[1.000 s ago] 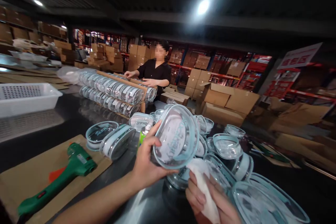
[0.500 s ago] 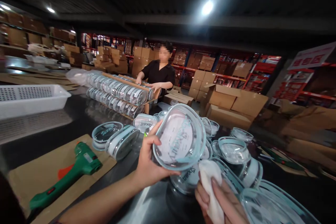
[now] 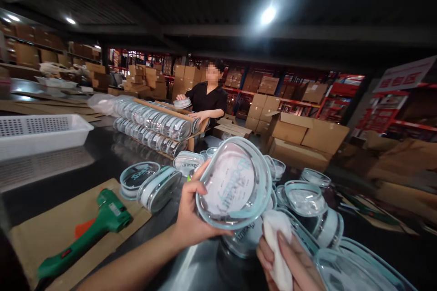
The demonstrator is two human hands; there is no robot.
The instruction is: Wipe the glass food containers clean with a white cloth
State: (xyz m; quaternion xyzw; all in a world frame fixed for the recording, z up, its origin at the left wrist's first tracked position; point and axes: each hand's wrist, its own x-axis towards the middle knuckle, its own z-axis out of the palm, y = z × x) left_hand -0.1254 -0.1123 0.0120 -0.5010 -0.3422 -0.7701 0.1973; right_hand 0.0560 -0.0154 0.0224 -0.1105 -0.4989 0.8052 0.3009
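Note:
A clear plastic cosmetic pouch (image 3: pixel 227 177) with pale blue trim and blue lettering is gripped at its left side by my left hand (image 3: pixel 194 211). It is held tilted above the dark table, and a paper insert shows through its clear face. My right hand (image 3: pixel 290 259) is closed around a folded white cloth (image 3: pixel 278 236), just below and right of the pouch, apart from it. Under the held pouch lies another clear pouch (image 3: pixel 244 241). Several more, such as a round-topped pouch (image 3: pixel 305 198), crowd the table to the right.
A green glue gun (image 3: pixel 109 213) with an orange trigger lies on a cardboard sheet (image 3: pixel 30 223) at left. Behind it stands a white perforated basket (image 3: pixel 44 138). Stacked rows of pouches (image 3: pixel 150 120) stand at a co-worker (image 3: pixel 208 100), who holds one pouch. Open cartons (image 3: pixel 307 136) are at right.
The pouch in my left hand has tipped slightly and shifted a little. My right hand with the cloth has moved slightly. Across the table, the co-worker has lifted a pouch.

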